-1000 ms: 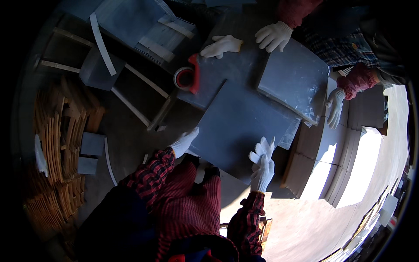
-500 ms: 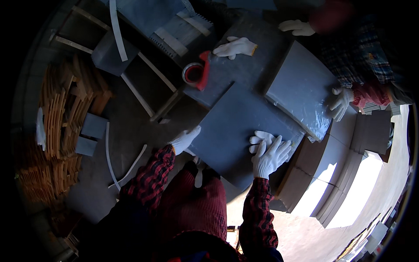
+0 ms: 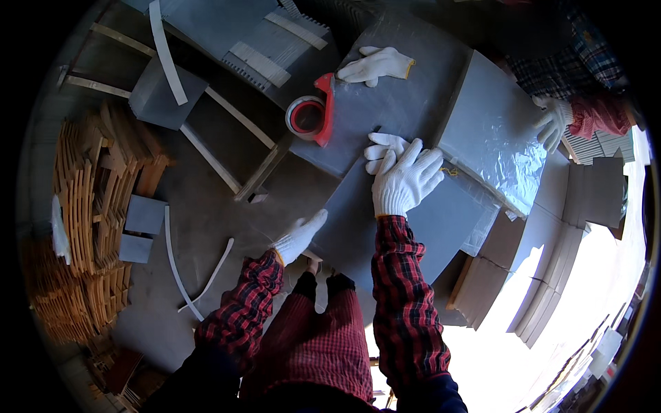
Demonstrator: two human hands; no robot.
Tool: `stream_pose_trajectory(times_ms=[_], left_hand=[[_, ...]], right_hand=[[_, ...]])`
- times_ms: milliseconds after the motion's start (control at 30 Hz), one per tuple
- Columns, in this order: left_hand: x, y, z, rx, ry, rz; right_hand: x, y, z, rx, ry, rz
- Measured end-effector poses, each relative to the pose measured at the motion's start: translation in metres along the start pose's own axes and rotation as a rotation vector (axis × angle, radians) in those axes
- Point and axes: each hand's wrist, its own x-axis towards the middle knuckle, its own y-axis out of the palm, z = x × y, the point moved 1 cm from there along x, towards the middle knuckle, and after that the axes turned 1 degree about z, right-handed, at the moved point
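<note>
My right hand (image 3: 407,180), in a white knit glove, lies with fingers stretched out on a loose white glove (image 3: 383,148). That loose glove is pressed against a flat grey board (image 3: 351,220), and a bit of its yellow cuff shows beside my fingers. My left hand (image 3: 303,235), gloved too, is held at the board's left edge with straight fingers; whether it touches the edge I cannot tell. Beyond the board, a red tape dispenser (image 3: 325,110) with a roll of tape and another white glove (image 3: 375,67) lie on a grey surface (image 3: 406,103).
To the right is a grey box-like block wrapped in clear film (image 3: 492,127), with a co-worker's gloved hand (image 3: 553,122) at its edge. Stacked grey-brown sheets (image 3: 527,255) stand at the right. Wooden pieces (image 3: 96,193) are piled left, near pale strips (image 3: 174,258) on the floor.
My right hand has slid away from me and slightly left over the board, and the loose glove has moved with it. The co-worker's other hand has left the view.
</note>
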Motion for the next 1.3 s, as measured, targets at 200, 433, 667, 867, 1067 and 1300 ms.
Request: stream_pose_trajectory(times_ms=[200, 433, 667, 867, 1067, 1300], left_hand=[[-0.013, 0.002, 0.0, -0.414, 0.119, 0.002], [-0.012, -0.001, 0.009, -0.365, 0.215, 0.031], [-0.003, -0.009, 0.005, -0.767, 0.073, 0.303], [0.006, -0.011, 0.017, -0.856, 0.054, 0.462], [0.0, -0.004, 0.005, -0.576, 0.059, 0.349], [0.004, -0.002, 0.004, -0.577, -0.034, 0.356]], right_hand=[[-0.029, 0.016, 0.046, 0.126, -0.308, 0.023], [0.008, 0.025, 0.014, 0.326, -0.642, 0.058], [-0.033, 0.011, 0.026, 0.209, -0.399, 0.029], [-0.193, -0.04, 0.013, 0.274, -0.559, 0.41], [-0.141, -0.067, -0.081, 0.117, -0.309, 0.276], [-0.063, -0.035, -0.055, -0.077, 0.154, -0.056]])
